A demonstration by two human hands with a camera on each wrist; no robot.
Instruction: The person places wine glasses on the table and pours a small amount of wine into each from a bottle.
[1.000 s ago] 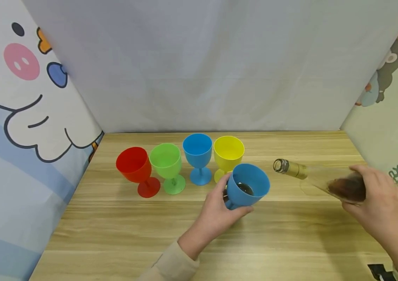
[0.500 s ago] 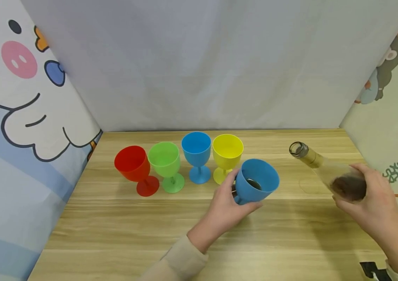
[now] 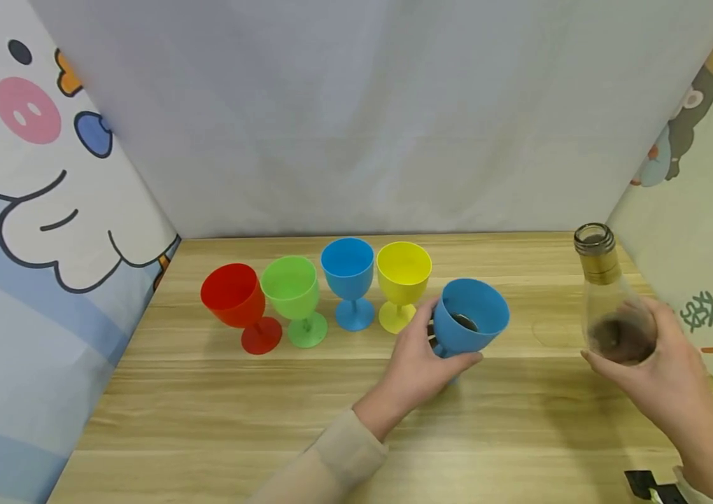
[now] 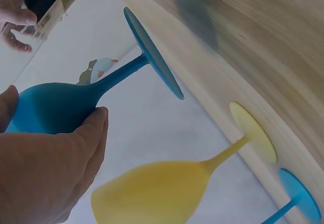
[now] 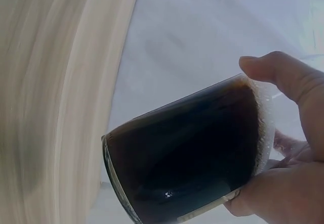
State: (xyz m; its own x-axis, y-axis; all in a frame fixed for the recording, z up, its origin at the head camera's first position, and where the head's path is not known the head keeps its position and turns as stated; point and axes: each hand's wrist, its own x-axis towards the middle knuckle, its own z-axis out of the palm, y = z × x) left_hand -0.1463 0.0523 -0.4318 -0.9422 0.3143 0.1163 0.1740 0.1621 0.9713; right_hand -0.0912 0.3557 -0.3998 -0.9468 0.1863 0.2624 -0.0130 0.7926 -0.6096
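Observation:
My left hand (image 3: 415,364) grips the bowl of a blue goblet (image 3: 472,318), which has a little dark liquid at its bottom. In the left wrist view the goblet's foot (image 4: 154,54) hangs above the wooden table. My right hand (image 3: 661,364) holds a clear glass bottle (image 3: 608,301) round its body, mouth up and nearly upright. Dark liquid (image 5: 187,148) with foam at its upper edge fills the lower part of the bottle. Bottle and held goblet are apart, the bottle to the right.
A red goblet (image 3: 236,301), a green goblet (image 3: 293,290), a second blue goblet (image 3: 348,269) and a yellow goblet (image 3: 403,273) stand in a row on the wooden table (image 3: 217,427). A grey-white cloth (image 3: 381,119) hangs behind; printed panels flank both sides.
The bottle has swung from lying nearly level, neck leftward, to nearly upright. My left hand has carried the blue goblet slightly right and away from me. The row of goblets stays put.

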